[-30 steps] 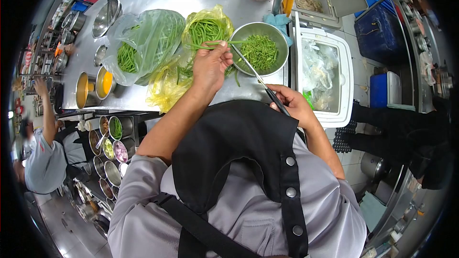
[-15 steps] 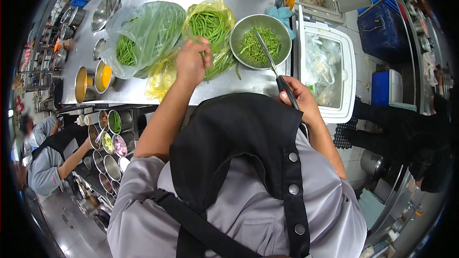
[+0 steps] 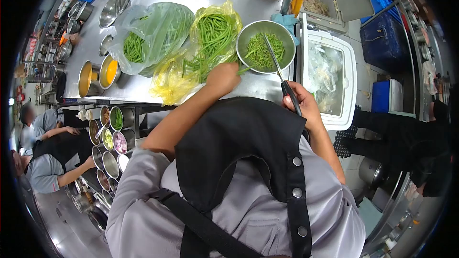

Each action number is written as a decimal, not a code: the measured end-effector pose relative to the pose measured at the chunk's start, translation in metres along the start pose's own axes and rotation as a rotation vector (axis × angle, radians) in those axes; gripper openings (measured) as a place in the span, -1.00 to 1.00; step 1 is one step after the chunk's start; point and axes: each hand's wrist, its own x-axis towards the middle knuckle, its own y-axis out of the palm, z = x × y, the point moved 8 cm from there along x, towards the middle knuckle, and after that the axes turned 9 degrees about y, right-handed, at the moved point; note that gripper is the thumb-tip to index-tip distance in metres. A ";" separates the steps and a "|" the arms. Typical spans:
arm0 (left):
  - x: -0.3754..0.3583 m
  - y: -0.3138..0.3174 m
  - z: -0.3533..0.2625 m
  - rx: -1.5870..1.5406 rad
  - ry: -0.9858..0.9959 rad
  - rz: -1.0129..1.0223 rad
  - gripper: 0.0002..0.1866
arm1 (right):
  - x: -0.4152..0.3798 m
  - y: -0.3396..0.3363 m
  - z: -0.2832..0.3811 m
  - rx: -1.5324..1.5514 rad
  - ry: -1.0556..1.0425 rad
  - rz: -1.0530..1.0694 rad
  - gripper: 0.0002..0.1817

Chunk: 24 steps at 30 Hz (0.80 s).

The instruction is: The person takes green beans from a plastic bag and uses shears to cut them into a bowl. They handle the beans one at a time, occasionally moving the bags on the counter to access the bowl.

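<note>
My left hand (image 3: 223, 78) is closed at the table's front edge, beside the yellow bag. A thin green bean (image 3: 245, 70) sticks out from its fingertips towards the bowl. My right hand (image 3: 304, 105) grips black-handled scissors (image 3: 286, 86), their blades angled over the steel bowl (image 3: 242, 61). Whether the blades are parted is hard to make out. Short cut green bean pieces (image 3: 260, 52) lie inside the bowl. Long whole green beans (image 3: 213, 31) fill an open yellow plastic bag (image 3: 167, 86). Left of it is a clear plastic bag (image 3: 167, 24) with more beans.
Steel bowls of orange-yellow contents (image 3: 111, 70) stand at the table's left. Right of the table is a white bin (image 3: 349, 81) holding plastic bags. A blue cloth (image 3: 287, 24) lies behind the bowl. Co-workers (image 3: 45, 172) stand at far left, near several metal containers.
My left hand has moved right and down, from in front of the yellow bag towards the bowl. My right hand still holds the scissors over the bowl. The view has shifted slightly.
</note>
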 end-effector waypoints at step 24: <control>0.003 -0.076 -0.015 -1.075 -0.274 -0.135 -0.84 | -0.008 0.005 0.015 -0.010 -0.105 0.143 -0.40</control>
